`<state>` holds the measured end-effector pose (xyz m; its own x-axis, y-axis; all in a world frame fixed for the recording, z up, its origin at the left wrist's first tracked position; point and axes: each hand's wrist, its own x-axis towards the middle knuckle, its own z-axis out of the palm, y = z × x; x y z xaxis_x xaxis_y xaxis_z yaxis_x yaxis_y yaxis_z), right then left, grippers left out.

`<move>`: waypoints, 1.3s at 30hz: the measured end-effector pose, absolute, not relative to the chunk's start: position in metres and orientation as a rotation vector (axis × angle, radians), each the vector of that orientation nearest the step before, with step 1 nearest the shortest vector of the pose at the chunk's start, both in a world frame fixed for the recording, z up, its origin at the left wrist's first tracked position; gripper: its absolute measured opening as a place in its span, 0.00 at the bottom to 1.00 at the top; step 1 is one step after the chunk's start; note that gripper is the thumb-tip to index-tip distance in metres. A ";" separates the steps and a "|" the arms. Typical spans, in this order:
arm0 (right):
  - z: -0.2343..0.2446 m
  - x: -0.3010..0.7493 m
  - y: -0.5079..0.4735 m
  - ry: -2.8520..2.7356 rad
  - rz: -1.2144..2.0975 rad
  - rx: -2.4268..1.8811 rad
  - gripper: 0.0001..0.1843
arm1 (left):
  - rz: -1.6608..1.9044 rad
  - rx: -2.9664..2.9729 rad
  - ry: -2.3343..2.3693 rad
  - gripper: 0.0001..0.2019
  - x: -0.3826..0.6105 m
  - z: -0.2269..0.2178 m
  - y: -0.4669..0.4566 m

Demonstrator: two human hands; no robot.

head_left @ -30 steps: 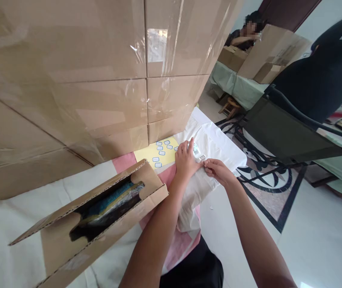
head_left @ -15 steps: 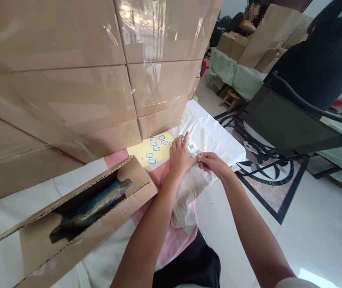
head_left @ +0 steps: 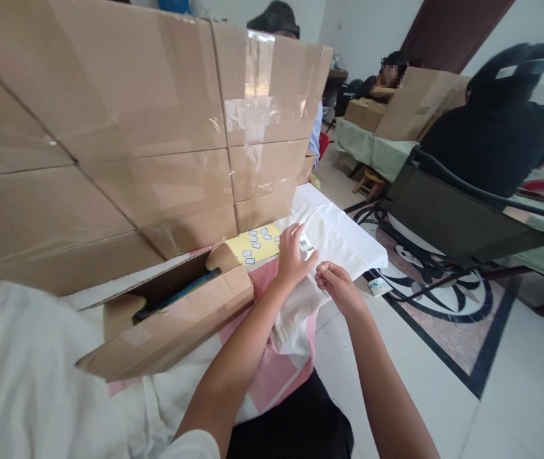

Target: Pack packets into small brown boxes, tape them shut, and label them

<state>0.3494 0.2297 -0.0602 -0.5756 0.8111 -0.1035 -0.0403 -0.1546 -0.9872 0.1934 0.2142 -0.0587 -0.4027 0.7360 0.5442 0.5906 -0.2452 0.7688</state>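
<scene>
My left hand (head_left: 295,260) is curled round a small white packet (head_left: 307,245) with greenish print, above the cloth-covered table edge. The back of the hand hides part of it. Close by on the right is my right hand (head_left: 335,280), a little apart from the packet, thumb and fingertips pinched together. Whatever is between those fingertips, if anything, is too small to make out. Left of my left forearm an open cardboard box (head_left: 195,312) lies on the cloth, a dark blue item (head_left: 181,294) inside it.
Taped cardboard boxes (head_left: 157,121) form a wall along the table's far side. A small white box (head_left: 378,286) is below the table edge on the right. Beyond stands a folding chair (head_left: 448,213) with a person in black (head_left: 501,127) seated. Another person sits farther back.
My right hand has drawn slightly away from the white packet, leaving a gap between the hands. The head view has tilted up, bringing more of the room into sight.
</scene>
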 end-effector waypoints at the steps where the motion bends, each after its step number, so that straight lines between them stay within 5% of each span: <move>1: -0.054 0.350 0.218 -1.463 1.808 -0.824 0.19 | 1.789 1.639 1.817 0.27 0.199 -0.044 0.200; 3: -0.038 0.351 0.198 -1.446 1.831 -0.703 0.18 | 1.894 1.661 1.747 0.18 0.205 -0.013 0.162; 7: -0.007 0.346 0.171 -1.559 1.880 -0.593 0.11 | 2.012 2.166 1.819 0.16 0.171 0.038 0.057; 11: 0.015 0.323 0.150 -1.721 1.954 -0.466 0.07 | 1.073 2.065 2.870 0.19 0.083 0.050 -0.033; 17: 0.039 0.268 0.127 -1.953 2.050 -0.373 0.07 | 0.543 2.121 2.591 0.24 0.022 0.021 -0.076; 23: 0.066 0.232 0.121 -2.326 1.995 -0.407 0.51 | 0.397 2.054 2.716 0.22 0.060 0.024 -0.065; 27: 0.079 0.208 0.118 -2.421 1.856 -0.565 0.52 | 0.176 1.953 2.818 0.24 0.080 0.034 -0.048; 39: 0.068 0.159 0.126 -2.547 1.676 -1.002 0.48 | 0.871 2.034 2.541 0.10 0.094 0.011 -0.041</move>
<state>0.1592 0.1256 0.0680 -0.8032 0.4592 -0.3796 0.5303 0.2606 -0.8068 0.0938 -0.0409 0.0113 -0.2550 0.8403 0.4784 0.9571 0.1489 0.2485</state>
